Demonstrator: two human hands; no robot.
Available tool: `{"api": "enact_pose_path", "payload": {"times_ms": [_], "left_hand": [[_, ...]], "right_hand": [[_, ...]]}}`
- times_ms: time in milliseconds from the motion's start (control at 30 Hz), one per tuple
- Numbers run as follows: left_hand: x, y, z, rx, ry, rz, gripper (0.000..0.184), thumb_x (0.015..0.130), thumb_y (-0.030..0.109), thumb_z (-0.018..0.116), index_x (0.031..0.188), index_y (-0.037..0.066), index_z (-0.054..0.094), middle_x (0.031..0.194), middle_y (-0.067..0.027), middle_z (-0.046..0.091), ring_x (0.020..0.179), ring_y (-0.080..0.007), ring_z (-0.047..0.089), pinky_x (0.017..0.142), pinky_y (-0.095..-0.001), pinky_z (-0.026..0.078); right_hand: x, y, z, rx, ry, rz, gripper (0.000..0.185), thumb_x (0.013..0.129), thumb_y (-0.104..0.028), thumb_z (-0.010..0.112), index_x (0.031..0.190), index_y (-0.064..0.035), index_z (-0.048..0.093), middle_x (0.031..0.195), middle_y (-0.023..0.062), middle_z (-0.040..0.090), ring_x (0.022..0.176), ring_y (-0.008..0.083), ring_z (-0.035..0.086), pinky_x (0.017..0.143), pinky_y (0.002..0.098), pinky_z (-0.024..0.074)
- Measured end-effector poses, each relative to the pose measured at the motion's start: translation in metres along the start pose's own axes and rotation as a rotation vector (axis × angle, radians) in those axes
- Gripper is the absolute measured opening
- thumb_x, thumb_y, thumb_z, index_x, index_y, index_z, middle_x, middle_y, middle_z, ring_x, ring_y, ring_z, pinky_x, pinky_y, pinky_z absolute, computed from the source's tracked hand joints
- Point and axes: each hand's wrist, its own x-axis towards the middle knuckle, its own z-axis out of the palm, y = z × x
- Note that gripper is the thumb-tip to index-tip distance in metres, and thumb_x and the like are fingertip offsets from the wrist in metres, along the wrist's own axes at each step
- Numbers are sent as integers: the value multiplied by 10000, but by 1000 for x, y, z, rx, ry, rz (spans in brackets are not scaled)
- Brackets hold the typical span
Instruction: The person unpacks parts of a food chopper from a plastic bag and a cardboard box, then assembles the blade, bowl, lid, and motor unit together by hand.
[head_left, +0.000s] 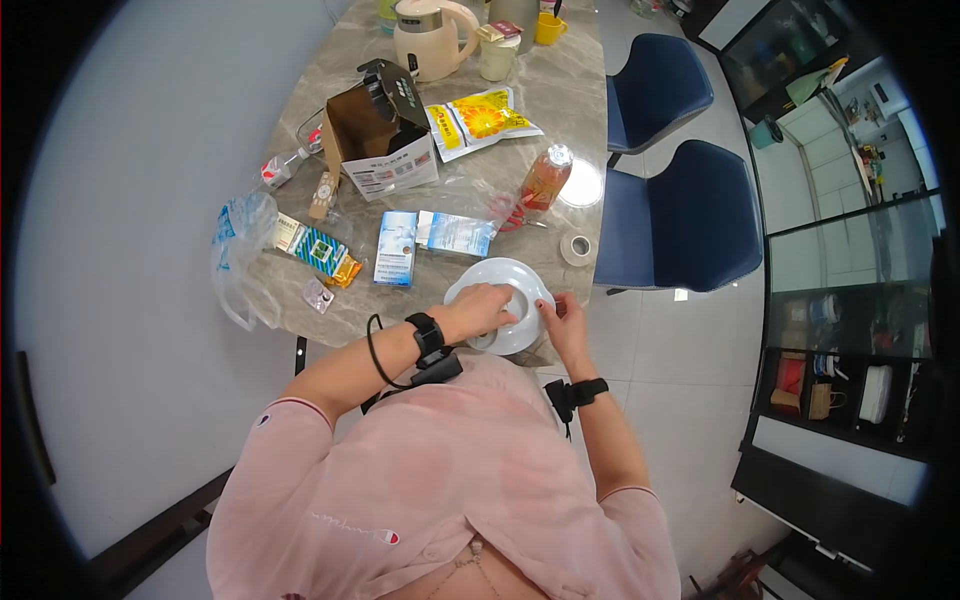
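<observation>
A round white plate (pixel 525 275) lies at the near edge of the table, in front of my body. My left hand (pixel 478 310) reaches over it from the left, its fingers bent and closed near a small round white shape (pixel 517 304) in the middle. Whatever lies between those fingertips is hidden. At the plate's right rim is my right hand (pixel 566 328), with thumb and fingers closed on the edge. Just beyond the plate are a blue-and-white box (pixel 396 249) standing lengthwise, a second blue-and-white box (pixel 457 234) and a roll of tape (pixel 576 250).
Red-handled scissors (pixel 512 213) lie beside a bottle of reddish drink (pixel 547 178). Farther back are an open cardboard box (pixel 385 140), a yellow-and-white packet (pixel 482 122) and a kettle (pixel 428 40). A clear plastic bag (pixel 243 255) hangs over the left edge. Blue chairs (pixel 690 215) stand right.
</observation>
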Motion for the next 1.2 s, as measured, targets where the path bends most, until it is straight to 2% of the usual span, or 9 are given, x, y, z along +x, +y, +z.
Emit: {"api": "enact_pose_path", "payload": {"times_ms": [100, 167, 233, 333, 633, 800, 900, 1000, 1200], "left_hand": [[-14, 9, -32, -189, 35, -55, 412, 786, 305, 660, 1060, 15, 560, 776, -169, 646, 742, -352, 625, 649, -415, 479], [-19, -14, -37, -317, 89, -105, 437, 785, 320, 666, 1082, 19, 553, 770, -159, 647, 735, -342, 626, 643, -407, 478], [-25, -50, -25, -55, 508, 24, 376, 794, 309, 654, 1021, 18, 586, 746, -157, 641, 709, -337, 620, 632, -400, 475], [-43, -62, -26, -109, 64, -225, 332, 800, 296, 641, 943, -3, 618, 729, -173, 635, 686, -336, 616, 622, -404, 473], [-65, -38, -50, -270, 210, -126, 300, 829, 256, 617, 949, -18, 640, 770, -196, 648, 672, -312, 627, 617, -383, 479], [-58, -32, -74, -702, 87, -179, 339, 822, 264, 648, 1029, -4, 635, 767, -147, 667, 664, -228, 639, 600, -326, 480], [-43, -25, -72, -524, 10, -196, 370, 801, 239, 667, 1113, 48, 608, 790, -139, 665, 698, -249, 641, 620, -345, 484], [-30, -6, -54, -80, -10, 108, 486, 775, 220, 670, 1232, 134, 528, 896, -159, 645, 811, -334, 618, 708, -425, 484], [4, -13, -19, 251, -136, 169, 331, 812, 212, 620, 1116, 89, 579, 861, -142, 620, 811, -351, 608, 700, -449, 477]], "right_hand": [[-15, -28, -8, -403, 248, -532, 352, 757, -221, 714, 1019, -33, 575, 987, 138, 603, 898, 297, 578, 727, 394, 483], [-25, -56, -12, -446, 167, -586, 397, 747, -234, 716, 1059, -42, 562, 1061, 135, 571, 958, 310, 551, 754, 406, 476], [-28, -61, -9, -488, 93, -640, 443, 738, -246, 717, 1099, -50, 549, 1134, 133, 540, 1018, 323, 524, 781, 418, 468], [-21, -51, 1, -567, 101, -436, 510, 728, -280, 727, 1137, -47, 530, 1140, 132, 541, 1006, 329, 537, 773, 415, 476], [-11, -62, 0, -529, 164, -444, 512, 699, -158, 735, 1142, -10, 524, 1024, 151, 550, 921, 327, 576, 758, 393, 487], [0, -26, -32, 191, 44, -130, 341, 774, -81, 642, 1087, 21, 552, 986, 108, 614, 902, 241, 614, 785, 348, 501], [-5, -22, -59, 625, 32, 298, 277, 826, -80, 599, 1081, 18, 554, 999, 96, 622, 917, 207, 620, 756, 353, 532], [-17, -10, -68, 730, 52, 322, 280, 841, -96, 591, 1092, 22, 551, 988, 95, 615, 908, 209, 624, 711, 376, 555], [-36, 8, -65, 720, 103, 394, 304, 834, -134, 627, 1100, -4, 557, 997, 64, 601, 892, 171, 602, 716, 331, 529]]}}
